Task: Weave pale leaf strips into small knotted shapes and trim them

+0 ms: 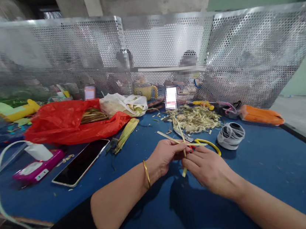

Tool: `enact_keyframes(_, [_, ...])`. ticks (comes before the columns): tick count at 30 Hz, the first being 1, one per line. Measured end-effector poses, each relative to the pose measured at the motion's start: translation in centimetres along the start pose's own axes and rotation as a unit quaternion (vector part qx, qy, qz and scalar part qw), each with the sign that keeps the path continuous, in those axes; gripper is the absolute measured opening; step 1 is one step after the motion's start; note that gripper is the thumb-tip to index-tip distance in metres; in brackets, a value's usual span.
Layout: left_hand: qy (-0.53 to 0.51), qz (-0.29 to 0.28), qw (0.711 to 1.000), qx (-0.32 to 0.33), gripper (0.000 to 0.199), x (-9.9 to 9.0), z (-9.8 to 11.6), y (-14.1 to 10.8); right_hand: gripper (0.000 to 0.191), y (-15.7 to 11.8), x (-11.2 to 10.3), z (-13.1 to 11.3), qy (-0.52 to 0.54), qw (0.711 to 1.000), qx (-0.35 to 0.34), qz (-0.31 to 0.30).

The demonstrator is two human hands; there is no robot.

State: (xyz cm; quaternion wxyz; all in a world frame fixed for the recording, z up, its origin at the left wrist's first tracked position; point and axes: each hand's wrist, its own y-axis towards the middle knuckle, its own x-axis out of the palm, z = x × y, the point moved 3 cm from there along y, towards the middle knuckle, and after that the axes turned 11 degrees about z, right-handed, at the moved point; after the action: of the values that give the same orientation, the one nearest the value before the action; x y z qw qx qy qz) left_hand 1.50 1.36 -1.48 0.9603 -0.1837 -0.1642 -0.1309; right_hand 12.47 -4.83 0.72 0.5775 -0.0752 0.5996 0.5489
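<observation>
My left hand [167, 155] pinches several pale, flat plant strips [181, 130] where they cross, above the blue tabletop. My right hand [208, 165] has its fingers closed on the same strips from the other side. One strip points up and away, one reaches to the left, one to the right, and a short end hangs below the fingers. Just behind my hands lie scissors [215, 147] with yellow and red handles, partly hidden by my right hand. A spool of white thread [231, 136] stands to their right.
Behind my hands lies a heap of cut husk scraps [198, 118]. Leftward are a red plastic bag [59, 122], a white bag [124, 104], a phone [81, 163] and a pink power strip [38, 167] with a cable. An orange packet [261, 114] lies right. A perforated metal screen [161, 43] closes the back.
</observation>
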Motion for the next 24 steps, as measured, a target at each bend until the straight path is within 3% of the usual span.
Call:
enact_keyframes(8, [0.008, 0.004, 1.000, -0.001, 0.027, 0.0, 0.1, -0.2, 0.029, 0.4, -0.4, -0.7, 0.053, 0.998, -0.010, 0.039])
enact_keyframes(10, [0.009, 0.011, 1.000, -0.004, 0.025, -0.4, 0.5, 0.1, 0.024, 0.3, -0.7, 0.3, 0.035, 0.997, 0.036, 0.064])
enact_keyframes(13, [0.002, 0.017, 1.000, -0.018, 0.027, -0.7, 1.0, 0.4, 0.025, -0.1, -1.2, 2.5, -0.043, 0.978, 0.183, 0.095])
enact_keyframes(15, [0.011, 0.018, 1.000, -0.022, 0.032, -0.7, 1.1, 0.4, 0.026, -0.4, -1.0, 3.5, -0.060, 0.963, 0.256, 0.057])
enact_keyframes(19, [0.071, 0.035, 0.997, 0.024, 0.026, -0.6, 0.9, 0.4, 0.031, -0.7, 0.0, 3.7, 0.000, 0.959, 0.281, -0.041])
enact_keyframes(24, [0.111, 0.065, 0.987, 0.097, 0.021, -0.5, 0.7, 0.4, 0.034, -0.3, -0.2, 2.3, 0.041, 0.962, 0.270, -0.022])
